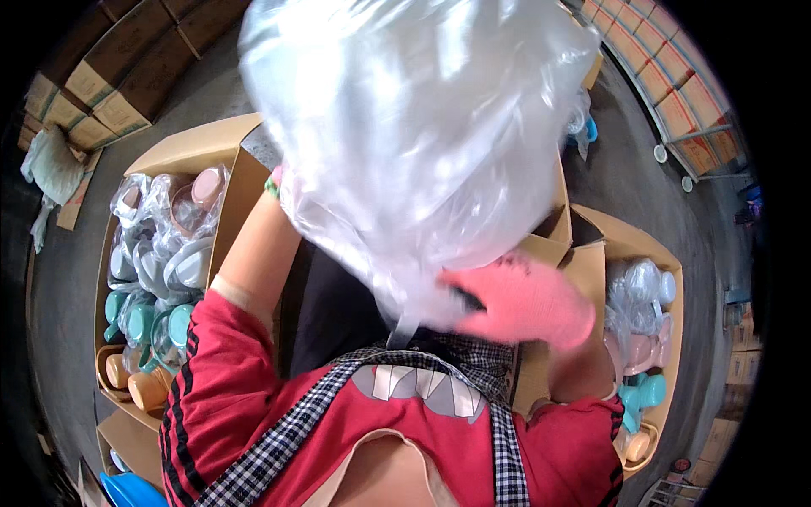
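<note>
A large, puffed-out clear plastic bag (405, 127) fills the upper middle of the view, blurred in places; its contents cannot be made out. Its lower end narrows into a gathered tail in front of my apron. My right hand (528, 300), in a pink glove, grips that lower end from the right, with a gap showing between thumb and forefinger. On the other side my left hand (278, 175) reaches up behind the bag. Only a bit of pink glove and a green wristband show there, and its fingers are hidden.
An open carton (236, 198) at left holds wrapped pink, white, teal and orange dishes. Another carton (667, 245) at right holds similar wrapped ware. A blue basin (131, 490) lies at lower left. Stacked boxes (135, 76) and a loaded rack (676, 110) stand farther off.
</note>
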{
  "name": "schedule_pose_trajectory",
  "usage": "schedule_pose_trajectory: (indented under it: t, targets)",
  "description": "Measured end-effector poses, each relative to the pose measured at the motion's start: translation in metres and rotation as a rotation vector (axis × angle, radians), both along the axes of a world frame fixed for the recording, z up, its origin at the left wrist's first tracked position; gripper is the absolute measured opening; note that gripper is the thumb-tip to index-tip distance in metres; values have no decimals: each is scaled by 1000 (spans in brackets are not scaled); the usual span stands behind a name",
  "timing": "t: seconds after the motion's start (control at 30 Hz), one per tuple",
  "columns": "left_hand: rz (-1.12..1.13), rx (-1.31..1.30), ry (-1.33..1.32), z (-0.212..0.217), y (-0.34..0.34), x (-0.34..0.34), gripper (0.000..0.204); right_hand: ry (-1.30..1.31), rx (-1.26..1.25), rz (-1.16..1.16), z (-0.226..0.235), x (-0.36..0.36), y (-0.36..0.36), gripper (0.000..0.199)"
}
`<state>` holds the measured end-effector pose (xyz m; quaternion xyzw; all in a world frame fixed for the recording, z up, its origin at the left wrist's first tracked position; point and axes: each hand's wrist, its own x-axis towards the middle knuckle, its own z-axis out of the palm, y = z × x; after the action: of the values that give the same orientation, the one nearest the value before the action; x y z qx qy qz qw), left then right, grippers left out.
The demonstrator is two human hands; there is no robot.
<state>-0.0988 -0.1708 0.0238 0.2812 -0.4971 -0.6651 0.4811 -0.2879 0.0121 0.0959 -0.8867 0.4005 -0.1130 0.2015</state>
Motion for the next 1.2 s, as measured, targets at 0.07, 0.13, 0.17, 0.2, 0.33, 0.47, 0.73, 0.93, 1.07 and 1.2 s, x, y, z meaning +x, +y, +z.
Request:
schedule_pose_trajectory:
  t: [0.07,0.13,0.17,0.2,0.33,0.47,0.73,0.93,1.07,1.2]
  targets:
    - [35,23,86,-22,-31,2,38,105,-489,-271,-9,-25,-11,30]
    - [89,-184,-2,-41,-43,-5,40,216,-757,-518,-28,-65,-40,27]
    - [153,-455,-177,-57,-40,-8,41,368,-681,-571,-38,-75,-51,30]
    - [150,-520,-142,-63,-29,-17,43,532,-606,-613,-44,-86,-59,33]
    - [-45,-109,85,-147,-55,-9,34,-246,-137,-763,-130,-121,-69,38]
    - [-28,142,-15,-143,0,22,37,-909,146,-1097,-151,-100,-15,42]
    - [-708,-1110,-1134,-97,102,52,29,228,2,-338,-184,-48,60,43]
    - [-511,-106,-683,-70,150,33,39,-102,203,-411,-142,-31,59,40]
    - [-465,-72,-850,-140,186,24,45,77,-4,-463,-169,-13,56,33]
    - [-397,225,-420,-99,162,3,34,127,-57,-537,-162,-13,66,30]
